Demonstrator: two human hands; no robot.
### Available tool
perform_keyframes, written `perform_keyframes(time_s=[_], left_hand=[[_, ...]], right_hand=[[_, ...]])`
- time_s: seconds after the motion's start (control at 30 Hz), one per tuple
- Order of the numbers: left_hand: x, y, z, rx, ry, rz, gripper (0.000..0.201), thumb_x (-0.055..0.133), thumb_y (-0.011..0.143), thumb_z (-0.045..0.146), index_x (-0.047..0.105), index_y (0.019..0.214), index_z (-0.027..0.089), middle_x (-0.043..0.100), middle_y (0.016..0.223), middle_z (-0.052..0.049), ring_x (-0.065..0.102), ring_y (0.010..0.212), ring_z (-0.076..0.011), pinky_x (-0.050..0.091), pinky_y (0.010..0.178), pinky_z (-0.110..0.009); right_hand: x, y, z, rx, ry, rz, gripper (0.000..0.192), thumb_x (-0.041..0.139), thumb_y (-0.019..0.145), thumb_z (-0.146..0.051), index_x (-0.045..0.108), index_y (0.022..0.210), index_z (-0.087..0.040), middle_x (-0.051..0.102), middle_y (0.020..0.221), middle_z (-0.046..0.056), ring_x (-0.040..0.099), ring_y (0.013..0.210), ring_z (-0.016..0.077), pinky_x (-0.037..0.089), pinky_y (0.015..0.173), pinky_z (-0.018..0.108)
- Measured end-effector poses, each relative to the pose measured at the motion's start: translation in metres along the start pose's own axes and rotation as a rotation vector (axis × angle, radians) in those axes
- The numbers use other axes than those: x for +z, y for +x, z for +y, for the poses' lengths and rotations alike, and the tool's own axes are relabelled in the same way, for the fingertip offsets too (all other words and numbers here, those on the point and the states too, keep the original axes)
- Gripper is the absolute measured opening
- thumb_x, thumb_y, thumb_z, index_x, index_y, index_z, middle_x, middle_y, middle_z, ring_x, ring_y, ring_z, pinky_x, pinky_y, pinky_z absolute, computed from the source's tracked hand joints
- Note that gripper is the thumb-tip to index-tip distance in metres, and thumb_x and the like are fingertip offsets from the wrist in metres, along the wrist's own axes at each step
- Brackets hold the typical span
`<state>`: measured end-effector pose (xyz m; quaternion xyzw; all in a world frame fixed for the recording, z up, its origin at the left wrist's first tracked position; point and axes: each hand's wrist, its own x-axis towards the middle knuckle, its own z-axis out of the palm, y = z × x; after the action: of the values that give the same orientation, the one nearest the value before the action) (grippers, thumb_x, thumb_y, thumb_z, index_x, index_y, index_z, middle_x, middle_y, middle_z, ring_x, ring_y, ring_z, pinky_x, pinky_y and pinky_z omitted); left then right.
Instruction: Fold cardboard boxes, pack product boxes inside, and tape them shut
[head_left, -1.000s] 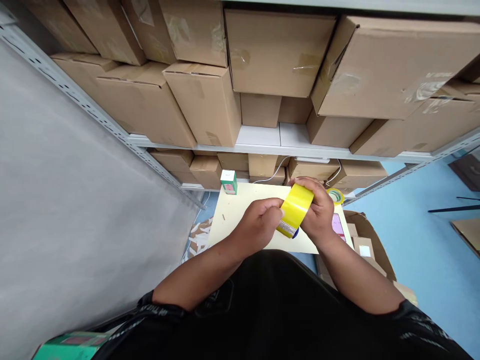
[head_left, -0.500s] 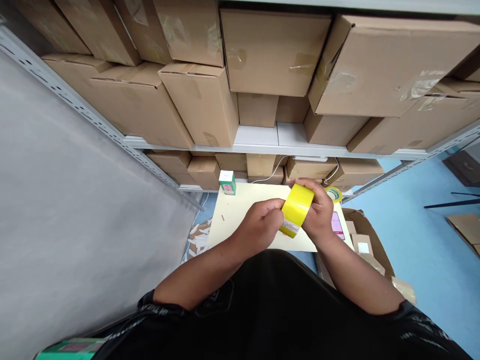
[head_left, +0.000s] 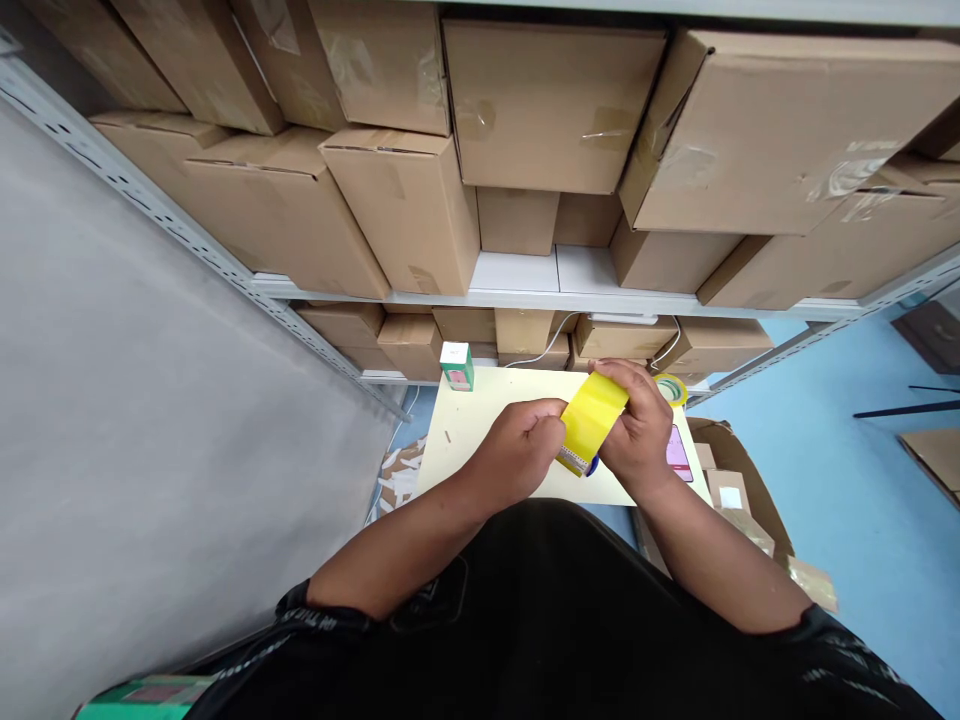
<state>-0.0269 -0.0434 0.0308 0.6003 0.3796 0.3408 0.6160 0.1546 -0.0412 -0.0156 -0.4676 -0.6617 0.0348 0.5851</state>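
A roll of yellow packing tape (head_left: 596, 412) is held between my two hands above the cream table (head_left: 469, 425). My right hand (head_left: 641, 420) wraps round its right side, fingers over the top edge. My left hand (head_left: 521, 445) is closed at the roll's left edge, thumb and fingers pinched against the tape; whether a loose end is between them is hidden. A small blue part shows just under the roll's lower edge. Behind my right hand lies a second tape roll (head_left: 670, 390), and a phone (head_left: 679, 455) with a lit pink screen is partly covered by that hand.
A small green and white box (head_left: 457, 366) stands at the table's far left corner. Shelves packed with cardboard boxes (head_left: 555, 100) rise in front. Right of the table is a large open carton (head_left: 739, 470) with boxes inside. A grey wall (head_left: 150, 400) runs along the left.
The tape roll has turned slightly in my hands, so its label shows less and a blue part has come into view below it. My hands have barely moved.
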Motion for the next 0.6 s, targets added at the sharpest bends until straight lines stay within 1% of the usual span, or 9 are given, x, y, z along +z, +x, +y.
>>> perform_keyframes(time_s=[0.2, 0.3, 0.37, 0.5, 0.6], left_hand=[[0.0013, 0.0007, 0.0012, -0.002, -0.014, -0.022, 0.019, 0.047, 0.080, 0.024, 0.061, 0.070, 0.017, 0.058, 0.069, -0.001, 0.050, 0.067, -0.0157, 0.038, 0.062, -0.027], [0.0018, 0.0007, 0.0045, -0.019, -0.061, -0.043, 0.019, 0.049, 0.079, 0.025, 0.064, 0.072, 0.017, 0.059, 0.068, -0.003, 0.051, 0.067, -0.0171, 0.039, 0.063, -0.028], [0.0013, 0.0013, 0.0051, -0.030, -0.094, -0.053, 0.020, 0.050, 0.081, 0.028, 0.063, 0.071, 0.016, 0.058, 0.067, -0.003, 0.051, 0.067, -0.0175, 0.040, 0.062, -0.028], [-0.0002, 0.0041, 0.0004, -0.038, -0.086, -0.026, 0.023, 0.049, 0.085, 0.030, 0.057, 0.067, 0.018, 0.051, 0.066, -0.001, 0.045, 0.064, -0.0152, 0.036, 0.060, -0.027], [-0.0013, 0.0061, -0.0036, -0.018, -0.058, -0.017, 0.019, 0.048, 0.083, 0.027, 0.054, 0.067, 0.018, 0.048, 0.065, 0.001, 0.043, 0.063, -0.0144, 0.034, 0.060, -0.027]], right_hand=[[0.0003, 0.0006, 0.0007, 0.055, 0.046, -0.013, 0.031, 0.065, 0.090, -0.019, 0.072, 0.118, -0.030, 0.076, 0.113, 0.008, 0.073, 0.106, 0.0288, 0.060, 0.093, 0.048], [0.0010, 0.0014, 0.0001, 0.087, 0.094, -0.015, 0.030, 0.067, 0.090, -0.020, 0.071, 0.118, -0.029, 0.077, 0.112, 0.007, 0.074, 0.104, 0.0283, 0.060, 0.091, 0.047], [0.0014, 0.0021, 0.0003, 0.096, 0.102, -0.011, 0.029, 0.067, 0.091, -0.020, 0.071, 0.118, -0.029, 0.077, 0.111, 0.007, 0.074, 0.104, 0.0282, 0.060, 0.091, 0.047], [0.0017, 0.0033, 0.0022, 0.040, 0.050, 0.004, 0.031, 0.067, 0.090, -0.018, 0.072, 0.118, -0.029, 0.077, 0.111, 0.007, 0.073, 0.106, 0.0286, 0.060, 0.092, 0.047], [0.0017, 0.0037, 0.0045, -0.021, -0.001, 0.013, 0.032, 0.065, 0.090, -0.016, 0.071, 0.120, -0.028, 0.076, 0.111, 0.008, 0.074, 0.105, 0.0282, 0.060, 0.091, 0.046]])
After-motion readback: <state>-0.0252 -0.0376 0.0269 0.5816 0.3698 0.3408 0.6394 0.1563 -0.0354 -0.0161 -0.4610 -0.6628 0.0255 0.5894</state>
